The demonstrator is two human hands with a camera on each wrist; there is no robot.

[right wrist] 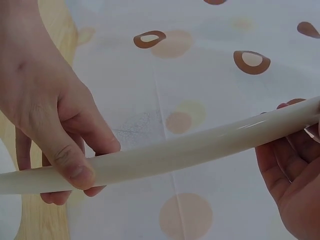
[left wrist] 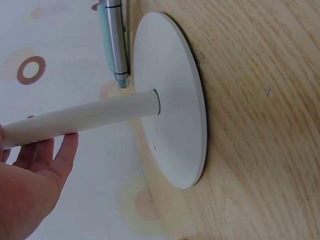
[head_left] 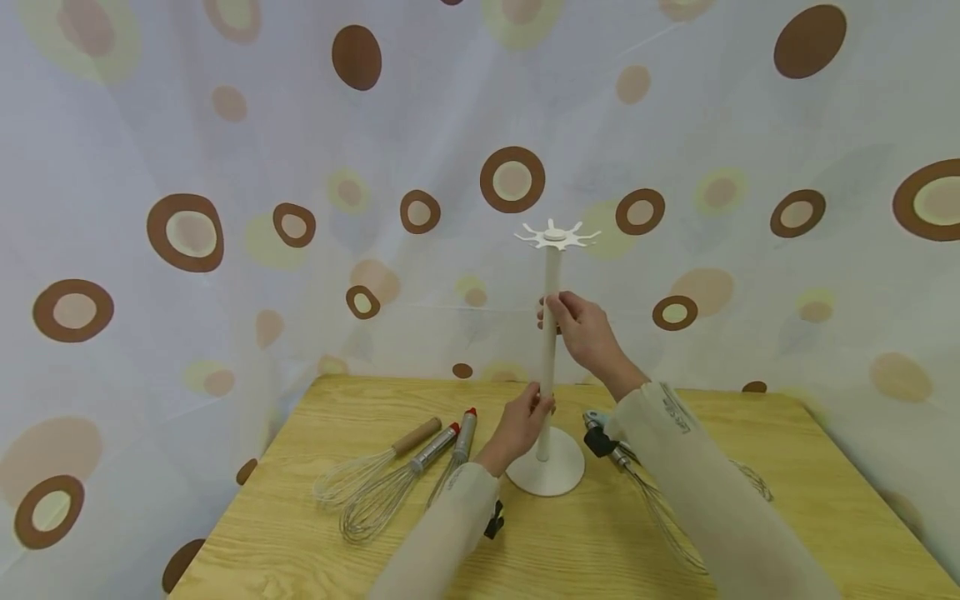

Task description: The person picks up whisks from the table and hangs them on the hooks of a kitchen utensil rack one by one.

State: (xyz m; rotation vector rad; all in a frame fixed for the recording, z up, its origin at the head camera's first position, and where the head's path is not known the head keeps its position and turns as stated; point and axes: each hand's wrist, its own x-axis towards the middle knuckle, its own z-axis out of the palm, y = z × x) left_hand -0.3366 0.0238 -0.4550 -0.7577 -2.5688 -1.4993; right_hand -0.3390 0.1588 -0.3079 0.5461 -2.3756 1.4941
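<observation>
Here my left hand (head_left: 520, 423) and right hand (head_left: 588, 337) grip the white stand (head_left: 548, 358), pronged top (head_left: 555, 236) upward, long axis near vertical, perhaps leaning.

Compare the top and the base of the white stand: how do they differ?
The top has prongs spreading outward, while the base is a plain, round disc with a smooth edge. The top sits at the upper end of the pole, the base at the lower end. The right hand grips nearer the top, the left hand nearer the base. Both are white and share the same pole.
</observation>
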